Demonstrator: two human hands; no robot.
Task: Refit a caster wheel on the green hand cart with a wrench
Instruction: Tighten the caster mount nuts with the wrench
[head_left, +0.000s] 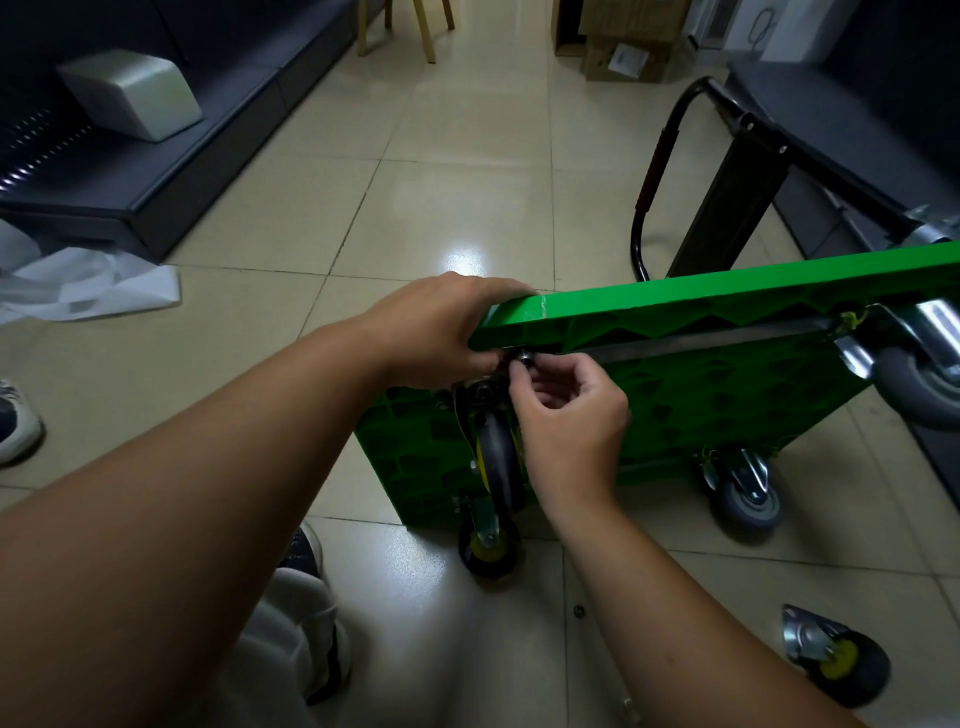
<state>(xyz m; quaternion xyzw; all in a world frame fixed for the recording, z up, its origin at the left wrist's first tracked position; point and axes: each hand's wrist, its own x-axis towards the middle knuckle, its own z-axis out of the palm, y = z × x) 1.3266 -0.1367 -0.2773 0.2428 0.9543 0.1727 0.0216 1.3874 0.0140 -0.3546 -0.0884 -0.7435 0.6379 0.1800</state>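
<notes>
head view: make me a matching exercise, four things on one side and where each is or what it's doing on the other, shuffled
Things
1 left hand
2 right hand
3 loose caster
4 white wrapping

States
a lies on the floor, lower right
b pinches a small metal part at the green cart corner
c crumpled at far left
d grips the cart's upper edge

Pairs: 1-d, 2-b, 3-a, 4-c

The glossy tiled floor (467, 156) is bearing the green hand cart (727, 374) tipped on its side, a loose caster (841, 660) lying nearby, white sheeting (88, 286) sprawling left.
</notes>
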